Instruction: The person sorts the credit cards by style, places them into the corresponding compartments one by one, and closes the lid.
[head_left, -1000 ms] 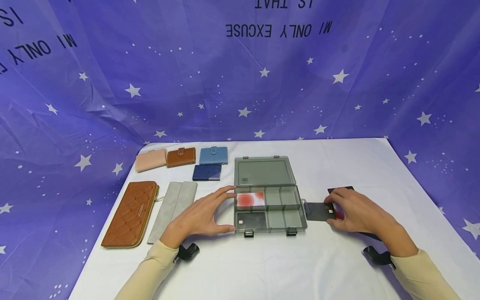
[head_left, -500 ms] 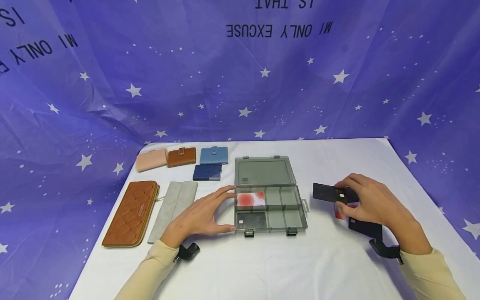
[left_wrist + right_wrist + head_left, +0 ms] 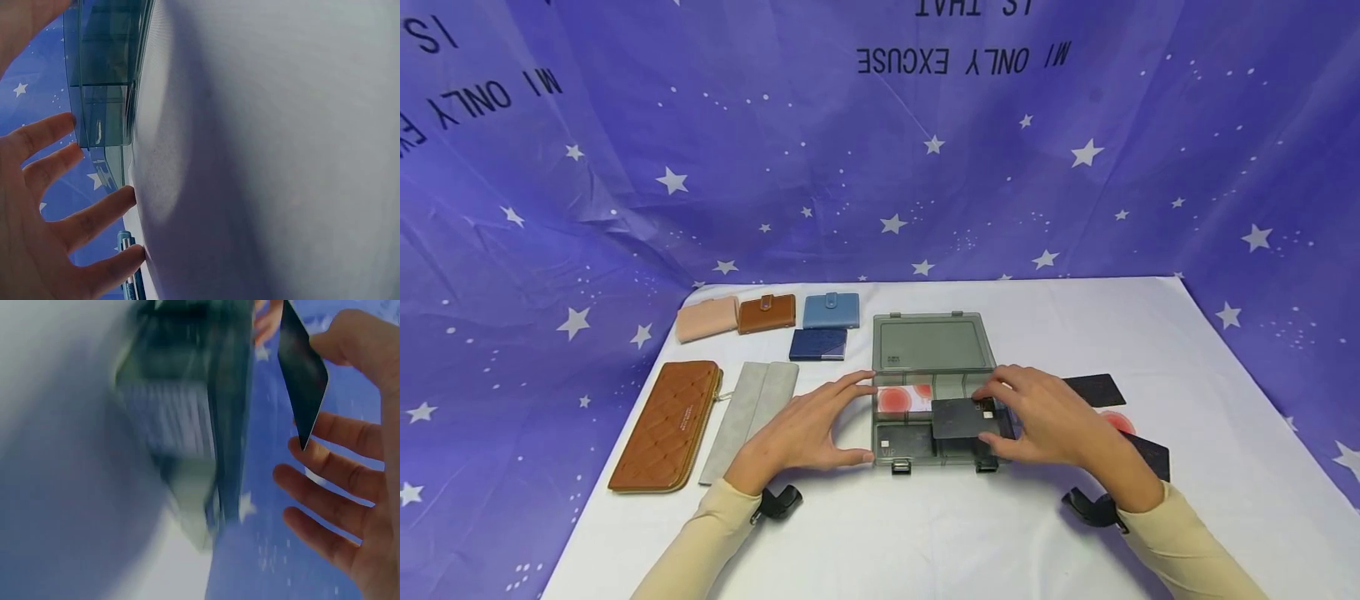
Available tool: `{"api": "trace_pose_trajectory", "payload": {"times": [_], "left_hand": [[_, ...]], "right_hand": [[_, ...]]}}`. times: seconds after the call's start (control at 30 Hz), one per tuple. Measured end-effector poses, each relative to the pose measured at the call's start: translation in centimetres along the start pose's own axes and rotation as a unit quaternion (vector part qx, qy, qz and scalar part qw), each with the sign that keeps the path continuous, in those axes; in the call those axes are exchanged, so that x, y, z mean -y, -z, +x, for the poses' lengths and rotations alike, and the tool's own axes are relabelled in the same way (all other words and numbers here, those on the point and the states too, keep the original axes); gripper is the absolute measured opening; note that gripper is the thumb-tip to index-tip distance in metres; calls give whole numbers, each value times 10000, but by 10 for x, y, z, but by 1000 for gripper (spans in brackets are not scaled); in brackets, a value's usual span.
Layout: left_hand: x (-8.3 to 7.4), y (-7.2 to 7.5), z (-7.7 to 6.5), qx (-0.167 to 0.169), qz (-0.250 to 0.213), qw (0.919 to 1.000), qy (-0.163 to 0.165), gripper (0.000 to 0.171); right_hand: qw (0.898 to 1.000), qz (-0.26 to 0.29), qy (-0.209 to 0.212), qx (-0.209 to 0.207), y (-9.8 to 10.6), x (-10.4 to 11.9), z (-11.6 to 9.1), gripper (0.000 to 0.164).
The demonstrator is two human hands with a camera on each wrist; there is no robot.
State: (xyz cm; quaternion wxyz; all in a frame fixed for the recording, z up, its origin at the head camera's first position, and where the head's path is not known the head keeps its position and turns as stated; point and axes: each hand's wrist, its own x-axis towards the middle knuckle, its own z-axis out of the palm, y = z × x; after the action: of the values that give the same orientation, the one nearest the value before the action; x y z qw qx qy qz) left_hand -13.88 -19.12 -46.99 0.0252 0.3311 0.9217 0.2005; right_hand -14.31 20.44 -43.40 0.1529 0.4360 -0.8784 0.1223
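A see-through grey compartment box [image 3: 880,460] lies on the white table with its lid [image 3: 932,343] folded back. My left hand [image 3: 805,425] steadies its left side, fingertips at the far corner and thumb at the near corner; in the left wrist view the fingers are spread against the box wall [image 3: 106,112]. My right hand [image 3: 1052,421] pinches a black card [image 3: 957,419] between thumb and fingers over the box's right part. A red-and-white card [image 3: 895,399] sits in the back left of the box, and a black VIP card [image 3: 904,439] in the front left.
At right lie a black card [image 3: 1097,389], a red patterned card [image 3: 1118,421] and another black card [image 3: 1152,457]. At left are a quilted brown wallet [image 3: 666,425], a grey wallet [image 3: 752,408], and several small card holders, including a blue one [image 3: 831,311].
My right hand has lifted the black card from among the cards at right and carried it left over the box. The left hand stays at the box's left side.
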Motion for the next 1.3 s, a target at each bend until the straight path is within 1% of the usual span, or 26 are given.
{"api": "trace_pose_trajectory", "payload": {"times": [0.17,0.33,0.5,0.63,0.87,1.0,1.13,1.2,1.3], "left_hand": [[-1,-1,0,15,-10,10000,4,94],[0,0,0,-24,59,10000,-25,94],[1,-1,0,-20,68,10000,-19,95],[1,-1,0,-33,77,10000,-15,95],[1,-1,0,-24,56,10000,15,96],[2,-1,0,-44,59,10000,2,96],[2,-1,0,-37,35,10000,-5,95],[2,-1,0,-9,22,10000,18,96],[2,-1,0,-5,27,10000,8,96]], "right_hand": [[9998,44,150,79,-16,17,13,47],[9994,32,150,300,-24,29,24,48],[9987,47,150,491,-31,38,31,48],[9983,82,156,561,-37,40,35,48],[9966,93,316,756,-45,43,39,61],[9961,181,290,819,-48,44,40,62],[9948,367,401,864,-49,44,41,60],[9933,542,417,928,-48,44,41,59],[9917,765,290,994,-43,40,38,57]]}}
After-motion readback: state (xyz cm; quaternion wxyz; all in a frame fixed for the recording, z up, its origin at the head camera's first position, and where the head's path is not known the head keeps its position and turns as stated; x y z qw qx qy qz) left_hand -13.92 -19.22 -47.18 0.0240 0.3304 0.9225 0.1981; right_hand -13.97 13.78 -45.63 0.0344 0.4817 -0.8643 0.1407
